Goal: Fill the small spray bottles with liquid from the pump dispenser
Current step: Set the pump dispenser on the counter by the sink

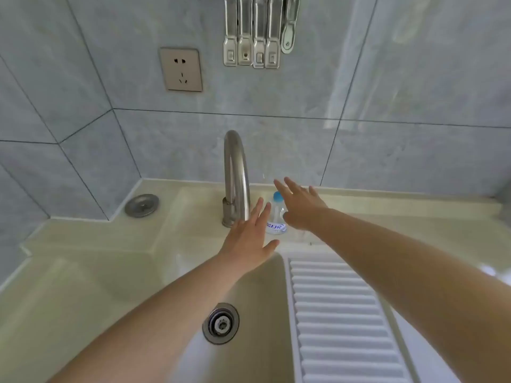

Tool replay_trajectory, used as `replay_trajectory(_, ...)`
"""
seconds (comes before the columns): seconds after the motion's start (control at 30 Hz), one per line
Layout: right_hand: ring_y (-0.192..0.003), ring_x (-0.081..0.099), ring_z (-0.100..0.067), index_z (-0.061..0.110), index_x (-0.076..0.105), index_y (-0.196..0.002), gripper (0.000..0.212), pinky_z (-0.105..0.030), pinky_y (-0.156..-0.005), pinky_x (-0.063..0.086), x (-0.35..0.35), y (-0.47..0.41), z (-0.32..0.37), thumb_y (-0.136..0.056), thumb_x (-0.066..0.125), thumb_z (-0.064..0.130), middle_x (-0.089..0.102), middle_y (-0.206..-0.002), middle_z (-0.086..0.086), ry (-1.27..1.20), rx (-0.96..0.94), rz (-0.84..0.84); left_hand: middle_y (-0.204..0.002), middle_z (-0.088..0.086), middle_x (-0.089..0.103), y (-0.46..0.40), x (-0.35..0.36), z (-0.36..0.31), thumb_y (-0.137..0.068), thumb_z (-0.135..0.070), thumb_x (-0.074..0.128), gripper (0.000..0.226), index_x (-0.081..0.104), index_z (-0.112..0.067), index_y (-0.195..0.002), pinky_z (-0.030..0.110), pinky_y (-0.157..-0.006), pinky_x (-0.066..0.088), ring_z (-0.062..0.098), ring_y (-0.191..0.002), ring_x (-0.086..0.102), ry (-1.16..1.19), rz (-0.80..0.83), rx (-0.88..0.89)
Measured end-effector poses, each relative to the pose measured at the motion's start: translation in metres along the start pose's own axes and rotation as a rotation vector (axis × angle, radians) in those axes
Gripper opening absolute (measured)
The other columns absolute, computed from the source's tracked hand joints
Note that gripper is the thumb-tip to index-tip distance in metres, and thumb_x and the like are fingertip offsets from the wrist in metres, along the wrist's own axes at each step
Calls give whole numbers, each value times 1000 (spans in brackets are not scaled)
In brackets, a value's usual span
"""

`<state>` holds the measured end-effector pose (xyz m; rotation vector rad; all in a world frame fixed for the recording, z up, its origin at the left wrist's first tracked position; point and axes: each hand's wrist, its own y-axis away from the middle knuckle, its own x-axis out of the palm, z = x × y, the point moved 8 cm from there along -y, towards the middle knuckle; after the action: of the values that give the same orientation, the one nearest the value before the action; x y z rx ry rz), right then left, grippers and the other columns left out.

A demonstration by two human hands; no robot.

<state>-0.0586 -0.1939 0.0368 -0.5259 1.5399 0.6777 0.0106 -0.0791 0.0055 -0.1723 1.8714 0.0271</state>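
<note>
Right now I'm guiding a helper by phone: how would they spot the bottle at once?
Find the curved steel faucet at the back of the sink. Just to its right, on the beige ledge, stands the bottle, between the left hand and right hand. It is the only clear thing there, with a blue cap and blue-lettered label.

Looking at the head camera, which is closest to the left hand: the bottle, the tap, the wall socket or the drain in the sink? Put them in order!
From the left hand:
1. Bottle, just right of its fingers.
2. Tap, just left of the fingers; too close to the bottle to rank surely.
3. Drain, below in the sink.
4. Socket, high on the wall.
</note>
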Motion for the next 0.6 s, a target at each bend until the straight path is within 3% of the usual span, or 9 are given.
replay_trajectory(0.1, -143, 33, -30, 22, -2, -160, 81, -40, -115, 28, 0, -15, 7, -97, 49, 16, 9, -166, -5, -10, -3, -5, -162, -10, -22, -6, 1, 7, -98, -55, 41, 83, -10, -25, -156, 44, -110, 36, 30, -141, 35, -18, -2, 27)
replay_trajectory(0.2, -128, 44, -31, 14, 16, -157, 68, -37, -95, 41, -3, -27, 13, -98, 48, 9, 33, -148, -11, 2, 18, -49, -162, -9, -23, -9, 8, 14, -99, -50, 41, 82, -12, -24, -156, 45, -118, 27, 27, -148, 24, -40, 11, 57)
replay_trajectory(0.27, -117, 50, -32, 7, 41, -141, 45, -36, -84, 41, -10, -30, 16, -97, 49, 5, 41, -133, -14, 32, 26, -110, -163, -5, -21, -8, 11, 19, -100, -42, 42, 80, -12, -22, -156, 44, -121, 19, 27, -152, 6, -68, 9, 60)
replay_trajectory(0.33, -107, 53, -32, 3, 53, -123, 30, -34, -75, 38, -15, -30, 16, -93, 51, -2, 45, -123, -14, 75, 35, -147, -164, -2, -18, -7, 15, 22, -100, -30, 41, 77, -13, -21, -156, 43, -121, 17, 30, -152, -1, -101, 16, 49)
replay_trajectory(0.47, -100, 54, -33, 1, 53, -119, 39, -34, -72, 38, -24, -25, 17, -84, 58, -14, 45, -117, -14, 27, 56, -160, -165, 1, -11, -3, 15, 22, -96, -13, 40, 78, -10, -19, -156, 44, -120, 19, 32, -151, 3, -132, 12, 54)
replay_trajectory(0.6, -93, 51, -30, 1, 52, -117, 38, -33, -72, 38, -29, -14, 18, -83, 60, -15, 45, -115, -13, 15, 47, -146, -165, 3, 2, 4, 13, 22, -96, -14, 41, 79, -9, -17, -157, 41, -120, 16, 33, -148, 13, -131, 7, 51)
